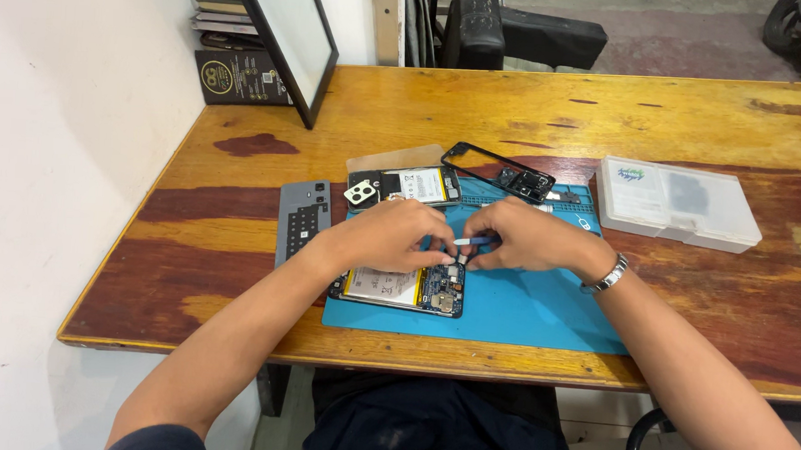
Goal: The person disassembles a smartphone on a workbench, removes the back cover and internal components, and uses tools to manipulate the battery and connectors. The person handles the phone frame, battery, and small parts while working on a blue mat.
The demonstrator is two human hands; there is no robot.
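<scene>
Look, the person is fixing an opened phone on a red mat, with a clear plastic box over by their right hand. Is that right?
Nearly. The mat is blue, not red; the head view shows it. The rest holds: both hands, left hand and right hand, work over the opened phone, and the clear plastic box sits on the right.

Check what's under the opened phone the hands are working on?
The opened phone lies on a blue work mat, which rests on the wooden table. The left hand covers its upper part; the mat beneath isn't visible.
</scene>
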